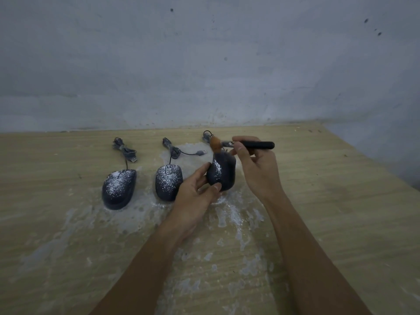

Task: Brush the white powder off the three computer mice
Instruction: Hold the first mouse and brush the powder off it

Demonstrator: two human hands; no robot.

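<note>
Three dark wired mice are on a wooden table (329, 201). The left mouse (118, 188) and the middle mouse (168, 184) lie flat, both speckled with white powder. My left hand (195, 196) holds the right mouse (221, 172) tilted up off the table; a streak of powder remains on its left side. My right hand (254, 164) grips a brush (247, 144) with a black handle. Its brown bristles (215, 144) hover just above the front end of the held mouse.
Bundled grey cables with USB plugs (125, 150) (177, 151) lie behind the mice. White powder smears (231, 214) spread over the table in front of and around the mice. A grey wall (204, 64) rises right behind the table's back edge.
</note>
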